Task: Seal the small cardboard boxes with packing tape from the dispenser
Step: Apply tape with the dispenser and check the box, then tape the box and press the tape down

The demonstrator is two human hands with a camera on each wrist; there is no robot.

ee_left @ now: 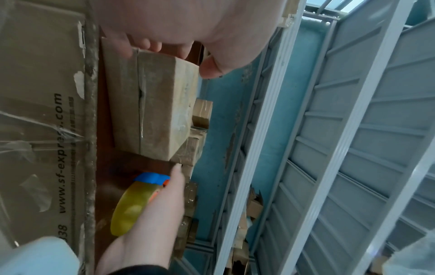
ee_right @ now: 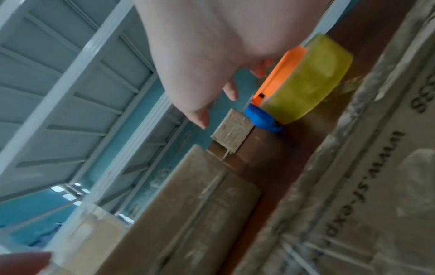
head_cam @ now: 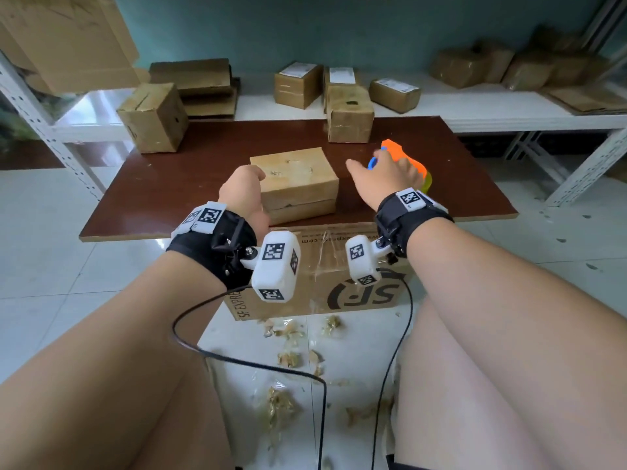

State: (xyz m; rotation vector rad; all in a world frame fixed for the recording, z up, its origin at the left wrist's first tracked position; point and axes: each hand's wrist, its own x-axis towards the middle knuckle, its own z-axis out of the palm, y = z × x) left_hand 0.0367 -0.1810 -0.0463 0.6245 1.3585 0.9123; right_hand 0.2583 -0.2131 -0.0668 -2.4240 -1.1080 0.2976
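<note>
A small cardboard box with a seam along its side lies in the middle of the brown board. My left hand holds its left end. In the left wrist view the fingers curl over one edge of the box and the thumb sits at the corner. To the box's right lies the orange tape dispenser, with a yellowish tape roll and a blue part. My right hand is over it with loose fingers, and the thumb points away, gripping nothing.
Two more cardboard boxes stand at the back of the board. Several taped boxes sit on the white shelf behind. A large SF Express carton stands under the board's near edge. Tape scraps and cables litter the floor.
</note>
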